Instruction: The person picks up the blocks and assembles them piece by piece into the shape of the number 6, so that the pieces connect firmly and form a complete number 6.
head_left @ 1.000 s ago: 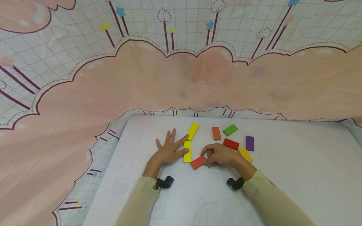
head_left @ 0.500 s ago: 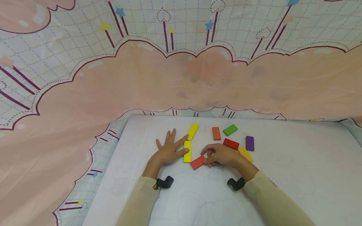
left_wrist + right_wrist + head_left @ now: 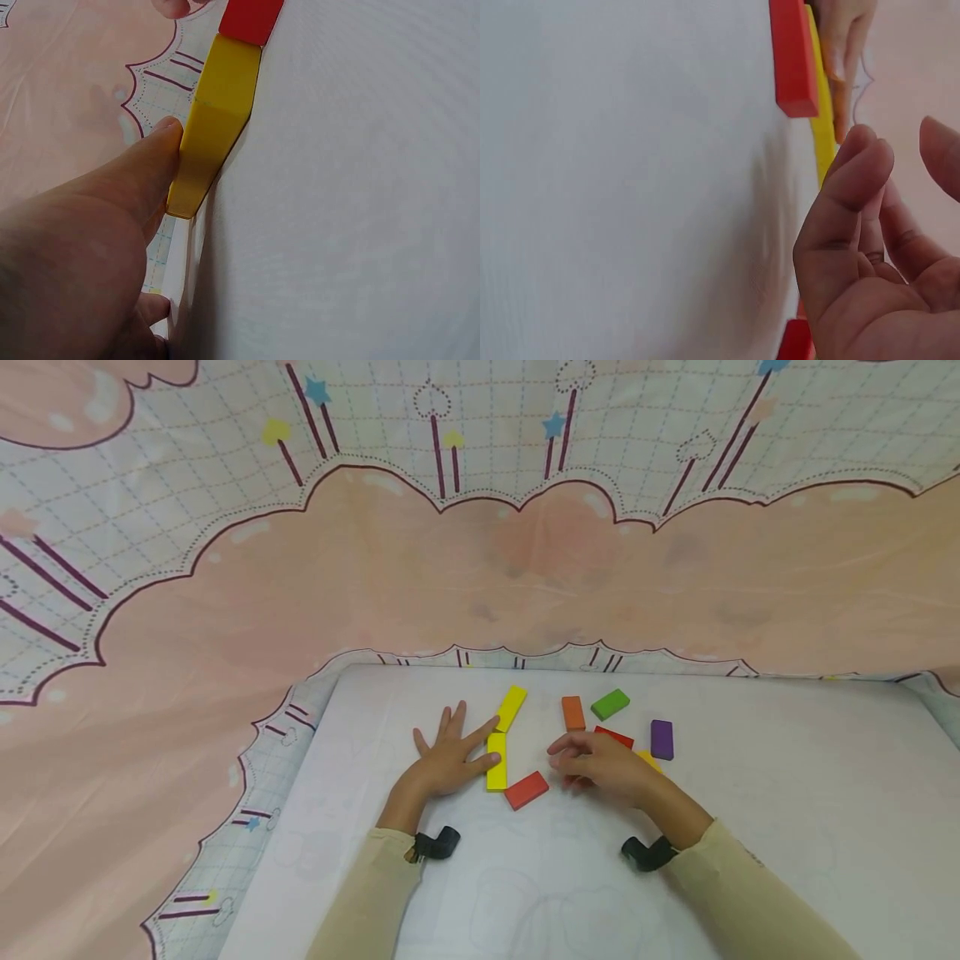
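Two bright yellow blocks lie end to end in the head view, the farther one angled and the nearer one nearly straight. My left hand rests beside them with fingers spread, index fingertip at the far block and thumb on the near one. A light red block slants off the near yellow block's front end; in the left wrist view the red block meets the yellow block. To its right, my right hand hovers with loosely bent fingers and holds nothing. The right wrist view has its thumb apart from the fingers.
Behind the right hand lie an orange block, a green block and a purple block. A darker red block and an amber block are partly covered by that hand. A patterned cloth rises behind the white table.
My right hand has let go of the light red block and moved away to the right. The block stays against the yellow one. My left hand has not moved.
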Motion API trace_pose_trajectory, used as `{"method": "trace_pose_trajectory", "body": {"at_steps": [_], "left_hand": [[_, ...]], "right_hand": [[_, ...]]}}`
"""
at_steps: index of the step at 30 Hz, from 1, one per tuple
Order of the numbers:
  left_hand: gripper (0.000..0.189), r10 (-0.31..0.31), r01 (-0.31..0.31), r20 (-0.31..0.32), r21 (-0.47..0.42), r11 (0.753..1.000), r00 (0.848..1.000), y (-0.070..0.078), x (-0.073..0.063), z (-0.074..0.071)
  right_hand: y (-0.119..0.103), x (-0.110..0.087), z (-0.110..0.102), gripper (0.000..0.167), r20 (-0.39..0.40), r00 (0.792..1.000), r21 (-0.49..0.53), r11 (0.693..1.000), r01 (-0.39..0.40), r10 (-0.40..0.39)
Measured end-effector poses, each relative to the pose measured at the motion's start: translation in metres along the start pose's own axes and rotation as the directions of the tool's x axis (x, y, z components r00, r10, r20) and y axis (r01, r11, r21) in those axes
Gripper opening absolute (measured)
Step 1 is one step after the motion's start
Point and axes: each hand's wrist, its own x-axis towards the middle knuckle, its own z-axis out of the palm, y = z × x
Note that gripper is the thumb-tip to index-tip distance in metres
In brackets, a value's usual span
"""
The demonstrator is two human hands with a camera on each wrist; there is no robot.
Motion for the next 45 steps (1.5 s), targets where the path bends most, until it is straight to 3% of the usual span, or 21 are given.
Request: {"method": "trace_pose_trajectory", "body": {"at_steps": [12, 16, 21, 25, 30, 38, 45], "left_hand": [[0.068, 0.02, -0.02, 0.001, -0.003, 1.0, 1.0, -0.003, 0.001, 0.001], [0.068, 0.023, -0.023, 0.001, -0.005, 1.0, 1.0, -0.004, 0.001, 0.001], [0.068, 0.021, -0.021, 0.001, -0.001, 1.0, 1.0, -0.004, 0.001, 0.001], [0.068, 0.017, -0.017, 0.002, 0.001, 1.0, 1.0, -0.004, 0.0, 0.001], [0.068, 0.013, -0.013, 0.005, -0.001, 1.0, 1.0, -0.004, 0.0, 0.001], [0.068, 0.021, -0.021, 0.007, -0.001, 1.0, 1.0, -0.006, 0.001, 0.002], [0.069, 0.025, -0.025, 0.013, -0.012, 1.0, 1.0, -0.006, 0.001, 0.001]], "right_hand": [[-0.001, -0.015, -0.024, 0.042, -0.072, 0.997, 0.001, 0.999, 0.032, -0.032], [-0.001, -0.02, -0.033, 0.043, -0.112, 0.991, -0.053, 0.997, 0.062, -0.067], [0.001, -0.025, -0.044, 0.039, -0.189, 0.97, -0.223, 0.968, 0.112, -0.155], [0.004, -0.025, -0.051, 0.039, -0.253, 0.95, -0.371, 0.926, 0.077, -0.18], [0.008, -0.024, -0.057, 0.039, -0.279, 0.942, -0.46, 0.887, 0.038, -0.185], [0.014, -0.019, -0.063, 0.041, -0.28, 0.944, -0.496, 0.868, 0.016, -0.177], [0.017, -0.014, -0.064, 0.045, -0.256, 0.96, -0.508, 0.861, -0.038, -0.109]]}}
